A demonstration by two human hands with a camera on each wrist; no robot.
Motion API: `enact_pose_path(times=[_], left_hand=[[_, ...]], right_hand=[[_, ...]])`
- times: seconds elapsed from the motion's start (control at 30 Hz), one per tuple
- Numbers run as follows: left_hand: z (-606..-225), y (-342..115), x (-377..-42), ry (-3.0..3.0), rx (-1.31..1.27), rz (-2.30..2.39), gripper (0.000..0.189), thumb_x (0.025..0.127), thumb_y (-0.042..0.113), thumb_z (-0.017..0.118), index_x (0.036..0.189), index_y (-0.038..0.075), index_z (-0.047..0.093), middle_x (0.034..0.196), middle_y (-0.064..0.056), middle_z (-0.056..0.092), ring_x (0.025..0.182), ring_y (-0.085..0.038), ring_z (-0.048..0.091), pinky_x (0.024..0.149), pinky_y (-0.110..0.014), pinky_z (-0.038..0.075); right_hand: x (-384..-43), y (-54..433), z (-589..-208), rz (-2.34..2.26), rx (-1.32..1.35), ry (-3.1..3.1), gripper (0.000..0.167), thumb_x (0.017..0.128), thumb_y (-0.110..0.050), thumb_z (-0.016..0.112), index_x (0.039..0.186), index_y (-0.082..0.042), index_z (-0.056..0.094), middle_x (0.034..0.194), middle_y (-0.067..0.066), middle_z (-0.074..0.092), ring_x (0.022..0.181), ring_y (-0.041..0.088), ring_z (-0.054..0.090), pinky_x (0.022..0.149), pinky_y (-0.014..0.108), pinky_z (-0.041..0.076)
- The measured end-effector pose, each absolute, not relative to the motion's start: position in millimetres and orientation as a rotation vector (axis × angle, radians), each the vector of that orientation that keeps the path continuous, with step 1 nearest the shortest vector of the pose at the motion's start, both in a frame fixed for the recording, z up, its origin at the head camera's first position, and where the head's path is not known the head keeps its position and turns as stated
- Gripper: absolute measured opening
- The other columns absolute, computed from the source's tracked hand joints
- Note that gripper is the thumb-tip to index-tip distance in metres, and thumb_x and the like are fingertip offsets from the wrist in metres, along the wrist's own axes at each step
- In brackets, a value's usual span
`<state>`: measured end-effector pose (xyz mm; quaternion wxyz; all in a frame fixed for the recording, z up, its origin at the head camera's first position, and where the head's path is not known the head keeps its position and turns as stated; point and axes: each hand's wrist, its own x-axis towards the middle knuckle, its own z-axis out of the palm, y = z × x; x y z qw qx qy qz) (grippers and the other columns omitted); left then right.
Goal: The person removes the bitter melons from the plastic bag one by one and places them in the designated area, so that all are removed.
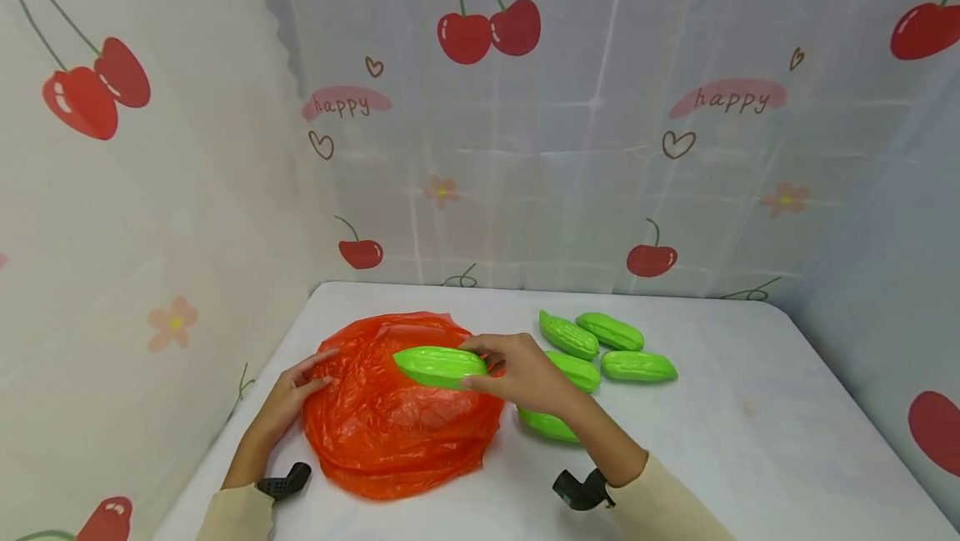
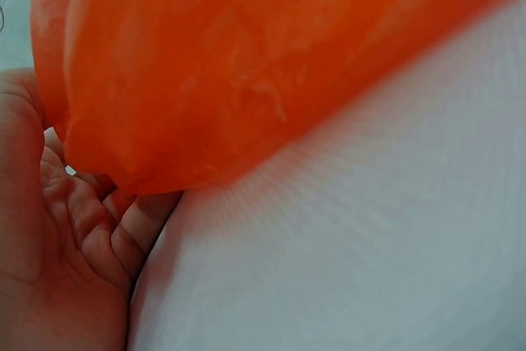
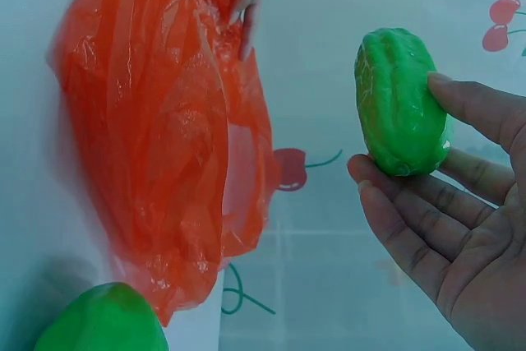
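Note:
My right hand grips a bright green, ridged bitter melon at its right end, thumb on one side and fingers on the other. In the head view the melon overlaps the red plastic bag; the right wrist view shows it held up beside the bag. My left hand holds the bag's left edge between thumb and fingers. Close up in the left wrist view, the thin plastic runs between that hand's thumb and curled fingers. The bag stands puffed out; its inside is hidden.
Several more green bitter melons lie on the white table right of the bag, some partly behind my right forearm. A curtain with printed cherries closes off the back and sides. Each wrist wears a black camera mount.

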<state>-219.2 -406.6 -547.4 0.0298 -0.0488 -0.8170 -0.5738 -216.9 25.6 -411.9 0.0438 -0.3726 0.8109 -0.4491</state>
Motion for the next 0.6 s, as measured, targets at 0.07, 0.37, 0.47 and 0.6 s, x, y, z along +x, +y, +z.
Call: enact_pose_path(times=[0.07,0.37,0.47,0.6], left_hand=[[-546.5,-406.8,-219.7,-2.536,-0.14,-1.753,0.049,0.1,0.016,0.063,0.147,0.006,0.052,0.16,-0.017,0.037,0.15,-0.037,0.021,0.121,-0.051,0.022],[-548.0,-408.0,-220.9,-2.537,-0.167,-1.743,0.049,0.101,0.018,0.062,0.147,0.006,0.052,0.159,-0.018,0.036,0.149,-0.036,0.022,0.096,-0.004,0.03],[-547.6,-408.0,-220.0,-2.534,-0.167,-1.743,0.049,0.101,0.018,0.062,0.147,0.006,0.052,0.159,-0.019,0.036,0.149,-0.037,0.023,0.097,-0.005,0.031],[-547.6,-407.7,-219.4,-2.526,-0.16,-1.761,0.05,0.101,0.018,0.063,0.147,0.006,0.052,0.159,-0.018,0.037,0.149,-0.037,0.023,0.097,-0.004,0.031]], right_hand=[[-216.2,30.3,-410.0,-1.379,-1.135,2.474,0.04,0.09,-0.024,0.08,0.127,-0.013,0.07,0.113,-0.004,0.072,0.097,0.015,0.069,0.086,0.033,0.058],[-214.1,50.4,-408.0,-1.381,-1.058,2.506,0.04,0.09,-0.028,0.079,0.127,-0.017,0.07,0.118,-0.005,0.071,0.095,0.011,0.07,0.081,0.027,0.058],[-213.6,55.0,-408.0,-1.386,-1.042,2.522,0.04,0.09,-0.028,0.08,0.126,-0.016,0.07,0.118,-0.005,0.071,0.095,0.011,0.07,0.081,0.027,0.058],[-211.1,61.5,-407.4,-1.382,-1.019,2.545,0.041,0.089,-0.029,0.08,0.126,-0.016,0.07,0.12,-0.004,0.071,0.093,0.012,0.071,0.08,0.028,0.058]])
